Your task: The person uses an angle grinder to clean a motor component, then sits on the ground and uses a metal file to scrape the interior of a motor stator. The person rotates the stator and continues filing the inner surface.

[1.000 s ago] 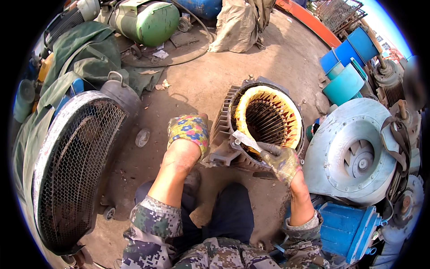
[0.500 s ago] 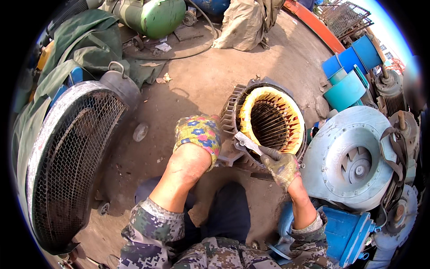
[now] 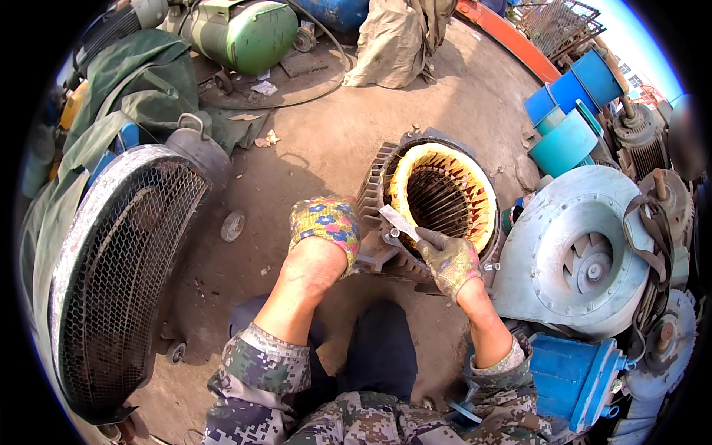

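An open motor stator point(image 3: 371, 194) with a finned housing stands on the ground ahead of me. Its ring of yellow winding point(image 3: 406, 165) faces up around a dark slotted bore. In my right hand point(image 3: 451, 261), closed in a stained flowered glove, is a flat grey metal bar point(image 3: 399, 220) that crosses the stator's near left rim. My left hand point(image 3: 326, 228), in a yellow flowered glove, is curled beside the housing's near left side. Its fingers are turned away from view, and what they hold is hidden.
A curved mesh guard point(image 3: 133, 274) stands at left by a green tarp point(image 3: 159, 93). On the right are a grey blower housing point(image 3: 549, 259), a blue machine casing point(image 3: 567, 374) and blue cylinders point(image 3: 586, 85). A green tank point(image 3: 256, 37) lies at the back.
My right hand and the bar have shifted slightly left and up over the stator's rim. The left hand keeps nearly the same place; the whole view has moved a little.
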The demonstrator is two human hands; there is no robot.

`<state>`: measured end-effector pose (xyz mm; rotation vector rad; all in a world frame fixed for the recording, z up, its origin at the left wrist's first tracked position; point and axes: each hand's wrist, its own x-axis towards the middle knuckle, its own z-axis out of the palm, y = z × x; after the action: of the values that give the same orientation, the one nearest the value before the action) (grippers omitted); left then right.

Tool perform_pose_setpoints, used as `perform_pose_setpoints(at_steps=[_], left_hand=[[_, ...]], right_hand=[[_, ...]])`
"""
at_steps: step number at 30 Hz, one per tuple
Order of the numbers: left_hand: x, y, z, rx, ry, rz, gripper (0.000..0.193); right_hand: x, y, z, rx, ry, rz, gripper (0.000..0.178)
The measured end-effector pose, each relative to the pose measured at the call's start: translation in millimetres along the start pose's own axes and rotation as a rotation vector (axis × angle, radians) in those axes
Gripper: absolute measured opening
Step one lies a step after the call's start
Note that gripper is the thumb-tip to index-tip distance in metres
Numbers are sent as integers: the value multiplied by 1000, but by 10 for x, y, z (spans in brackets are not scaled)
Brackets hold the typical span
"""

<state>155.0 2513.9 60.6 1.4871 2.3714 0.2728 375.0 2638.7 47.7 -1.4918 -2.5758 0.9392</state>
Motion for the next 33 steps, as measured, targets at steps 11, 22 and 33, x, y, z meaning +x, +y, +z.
perform_pose_setpoints(at_steps=[11, 22, 33], left_hand=[[82, 444, 36, -82, 127, 135, 40], [21, 300, 564, 46, -62, 221, 59], [349, 195, 476, -9, -52, 217, 56]], right_hand=[[110, -48, 272, 387, 208, -168, 43], [-340, -377, 487, 551, 138, 82, 44], [-44, -426, 703, 622, 126, 85, 45]])
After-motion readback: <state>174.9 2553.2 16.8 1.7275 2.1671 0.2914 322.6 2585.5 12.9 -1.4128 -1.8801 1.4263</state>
